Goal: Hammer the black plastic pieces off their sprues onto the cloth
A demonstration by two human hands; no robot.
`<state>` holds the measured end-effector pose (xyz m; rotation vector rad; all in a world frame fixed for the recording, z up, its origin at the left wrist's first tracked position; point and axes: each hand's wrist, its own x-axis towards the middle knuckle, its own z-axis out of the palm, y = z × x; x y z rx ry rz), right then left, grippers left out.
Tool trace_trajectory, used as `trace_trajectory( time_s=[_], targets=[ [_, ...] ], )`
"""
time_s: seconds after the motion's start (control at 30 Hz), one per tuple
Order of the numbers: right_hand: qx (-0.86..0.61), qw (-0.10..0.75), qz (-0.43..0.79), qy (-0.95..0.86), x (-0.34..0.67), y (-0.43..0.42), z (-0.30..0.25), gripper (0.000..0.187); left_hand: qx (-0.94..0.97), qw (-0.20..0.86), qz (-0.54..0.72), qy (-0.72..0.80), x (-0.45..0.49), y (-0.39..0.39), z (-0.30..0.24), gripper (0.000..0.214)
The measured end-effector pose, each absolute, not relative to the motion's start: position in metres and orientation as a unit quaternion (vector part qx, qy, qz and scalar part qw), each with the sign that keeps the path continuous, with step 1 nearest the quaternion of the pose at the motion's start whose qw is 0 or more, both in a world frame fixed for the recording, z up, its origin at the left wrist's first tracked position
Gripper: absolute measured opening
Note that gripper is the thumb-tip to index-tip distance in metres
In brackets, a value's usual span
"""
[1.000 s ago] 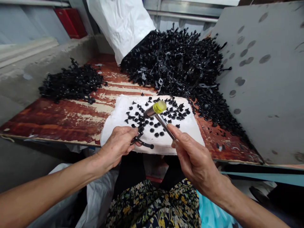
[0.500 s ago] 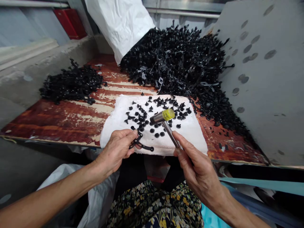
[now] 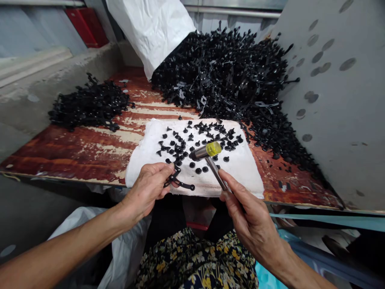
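Between the thumb and fingers of my left hand [image 3: 152, 182] is a thin black jointed piece [image 3: 185, 186], its curved arm sticking out to the right over the cloth's front edge. My right hand [image 3: 251, 212] is closed around the metal handle of a small mallet [image 3: 201, 152] with a yellow striking face and a dark opposite face. The mallet head is over the middle of the folded white cloth [image 3: 234, 176]. Scattered on the cloth lie several small black round-headed pegs [image 3: 198, 170], some beneath and beside the mallet head.
A large heap of black parts [image 3: 222, 76] fills the back right, beside a white sack [image 3: 153, 32]. A smaller black pile [image 3: 88, 104] lies at left on the worn red tabletop [image 3: 75, 156]. A grey spotted panel [image 3: 337, 100] stands along the right.
The view has shifted slightly. Both hands keep their holds on the black jointed piece and the mallet, nearly in the same places.
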<state>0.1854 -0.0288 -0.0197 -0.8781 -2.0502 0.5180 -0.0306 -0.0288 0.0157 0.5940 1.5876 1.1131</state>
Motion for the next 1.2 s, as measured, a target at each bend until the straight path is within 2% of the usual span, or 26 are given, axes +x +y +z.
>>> trace_trajectory(
  time_s=[0.97,1.2],
  targets=[
    [-0.341,0.407,0.216,-0.819,0.191,-0.027,-0.021,0.06,0.243,0.511,0.43,0.703,-0.026,-0.025,0.024,0.029],
    [-0.329,0.358,0.208,-0.849,0.185,-0.014,-0.02,0.053,0.219,0.5,0.423,0.723,-0.021,-0.025,0.027,0.027]
  ],
)
